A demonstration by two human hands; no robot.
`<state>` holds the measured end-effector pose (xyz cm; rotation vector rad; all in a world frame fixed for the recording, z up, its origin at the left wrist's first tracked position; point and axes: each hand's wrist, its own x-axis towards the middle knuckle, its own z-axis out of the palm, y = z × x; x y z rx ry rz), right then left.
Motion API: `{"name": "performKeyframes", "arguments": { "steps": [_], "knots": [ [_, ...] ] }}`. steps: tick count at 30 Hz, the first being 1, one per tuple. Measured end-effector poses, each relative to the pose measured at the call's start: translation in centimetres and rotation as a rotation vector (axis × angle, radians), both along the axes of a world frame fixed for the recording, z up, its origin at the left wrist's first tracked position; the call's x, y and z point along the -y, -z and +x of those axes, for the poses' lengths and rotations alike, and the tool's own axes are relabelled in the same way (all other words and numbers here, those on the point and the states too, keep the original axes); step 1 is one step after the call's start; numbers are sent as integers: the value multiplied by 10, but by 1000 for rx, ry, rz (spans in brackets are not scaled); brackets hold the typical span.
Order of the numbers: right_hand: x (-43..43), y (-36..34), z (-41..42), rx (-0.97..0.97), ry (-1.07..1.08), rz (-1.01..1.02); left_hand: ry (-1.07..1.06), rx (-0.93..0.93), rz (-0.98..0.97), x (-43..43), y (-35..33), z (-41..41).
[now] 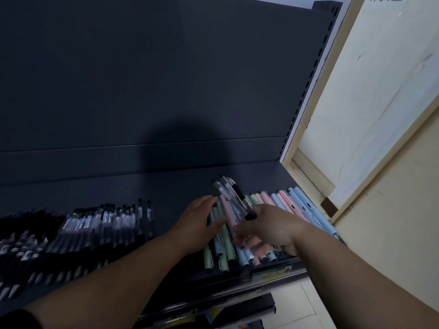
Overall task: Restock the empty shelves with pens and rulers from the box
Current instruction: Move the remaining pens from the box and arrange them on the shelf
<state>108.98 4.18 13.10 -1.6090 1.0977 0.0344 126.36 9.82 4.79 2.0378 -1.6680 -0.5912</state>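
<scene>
Dark shelf (166, 186) holds pastel pens (292, 205). Right hand (268, 226) grips clear pens (234, 198); left hand (199, 222), fingers flat, steadies the row. Loose grip could scatter them.

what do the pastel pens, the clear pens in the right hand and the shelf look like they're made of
Pastel pens: probably matte plastic, judging by flat pink, green and blue barrels with no glare, plus small shiny clips.
Clear pens held in the right hand: likely transparent glossy plastic, since the barrels are see-through with black ends.
Shelf: seemingly dark painted metal with a smooth, dull finish; slotted uprights suggest steel.
</scene>
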Motion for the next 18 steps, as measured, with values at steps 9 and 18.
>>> {"name": "performKeyframes", "arguments": {
  "steps": [9, 18],
  "knots": [
    [11, -7, -10, 21, 59, -67, 153, 12, 16, 17, -15, -15],
    [25, 10, -10, 154, 248, -246, -30, -186, -45, -13, -4, -15]
  ]
}}
